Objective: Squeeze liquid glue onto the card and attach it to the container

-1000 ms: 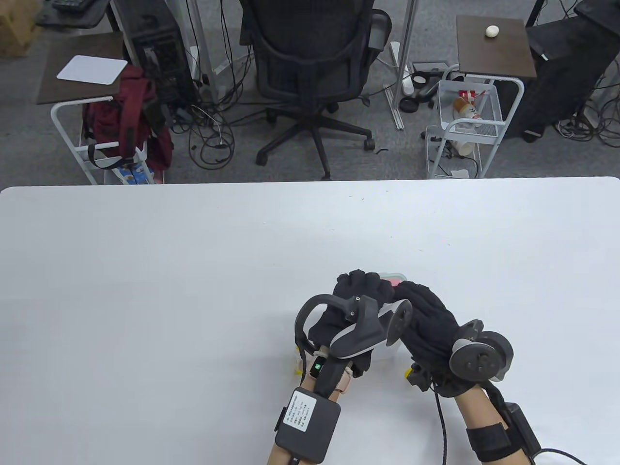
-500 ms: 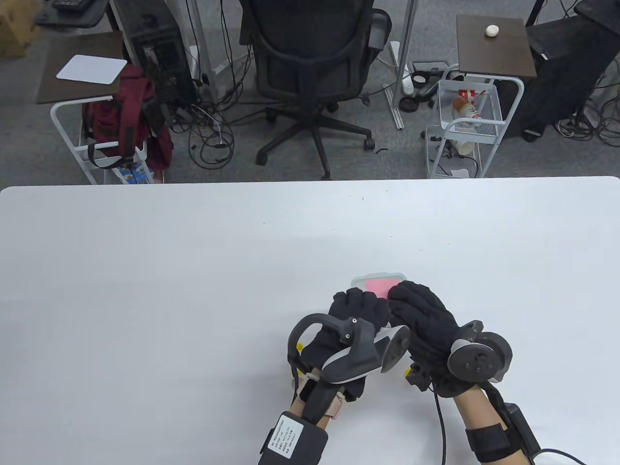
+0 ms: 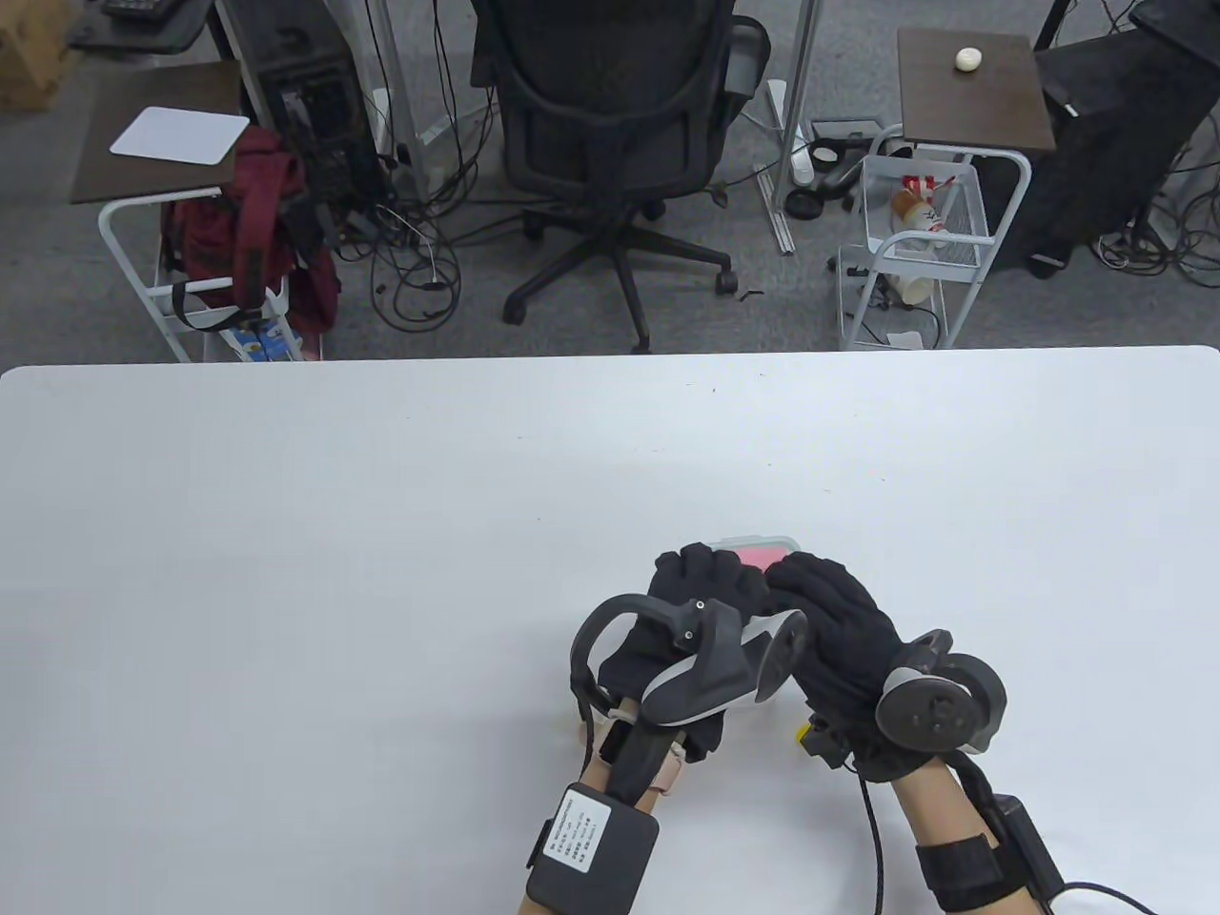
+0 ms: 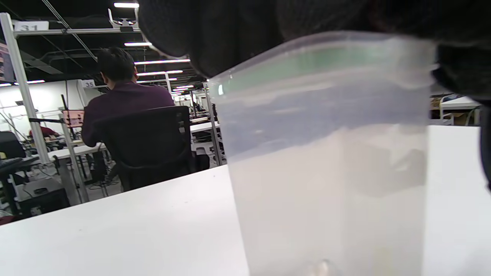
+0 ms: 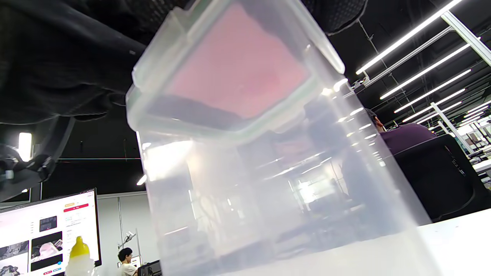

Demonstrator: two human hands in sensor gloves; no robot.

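Note:
A clear plastic container (image 3: 755, 541) with a lid stands on the white table (image 3: 286, 534), and a pink card (image 3: 768, 555) lies on its lid. My left hand (image 3: 710, 570) rests on the near left part of the lid and covers part of the card. My right hand (image 3: 793, 578) presses its fingers on the card from the right. The left wrist view shows the container (image 4: 326, 161) close up under my gloved fingers (image 4: 215, 34). The right wrist view shows the card (image 5: 238, 65) through the lid, with my fingers (image 5: 57, 61) on top. A yellow-capped glue bottle (image 5: 78, 251) stands beside the container.
An office chair (image 3: 610, 124) and two small side tables (image 3: 972, 86) stand beyond the table's far edge. A white wire cart (image 3: 905, 257) stands near the far right corner. The glue bottle is mostly hidden behind my left wrist in the table view.
My left hand drew back off the card, uncovering it, then slid forward over it again. My right hand stayed pressing on the card's right side.

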